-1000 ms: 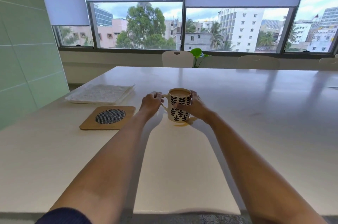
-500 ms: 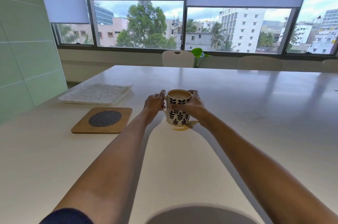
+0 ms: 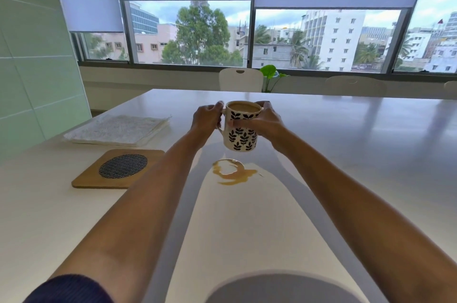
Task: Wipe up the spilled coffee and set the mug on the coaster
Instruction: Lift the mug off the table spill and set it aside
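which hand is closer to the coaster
Left. The left hand at the mug's handle is on the side of the coaster; the right hand grips the mug's far side.

Glossy white tabletop [image 3: 346,154]; glazed ceramic mug [image 3: 241,129] — wooden coaster [image 3: 86,180], woven mesh centre; textured paper towels [image 3: 116,129], left.
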